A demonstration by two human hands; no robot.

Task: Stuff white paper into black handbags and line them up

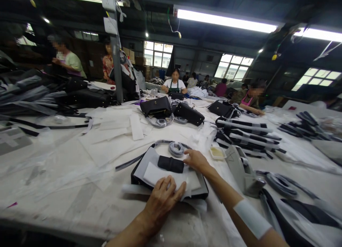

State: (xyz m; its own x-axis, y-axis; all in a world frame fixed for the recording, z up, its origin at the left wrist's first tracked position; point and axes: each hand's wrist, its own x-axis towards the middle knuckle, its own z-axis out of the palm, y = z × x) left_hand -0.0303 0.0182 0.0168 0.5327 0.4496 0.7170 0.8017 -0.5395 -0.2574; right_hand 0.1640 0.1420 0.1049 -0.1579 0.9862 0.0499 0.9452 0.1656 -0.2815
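A black flat bag (pixel 199 194) lies on the table in front of me, covered with grey-white paper sheets (pixel 157 174). A small black rolled piece (pixel 171 164) rests on top of the paper. My left hand (pixel 162 199) lies flat on the near edge of the paper, fingers spread. My right hand (pixel 196 159) rests at the far right of the bag, beside the rolled piece, fingers curled down on the paper. A coiled wrapped strap (pixel 176 148) lies just behind the bag.
A grey tape dispenser (pixel 243 172) stands right of the bag, a small tray (pixel 217 152) behind it. Black handbags (pixel 157 107) and stacked wrapped straps (pixel 245 134) lie further back. Paper sheets (pixel 112 133) cover the table. Several people work at the far end.
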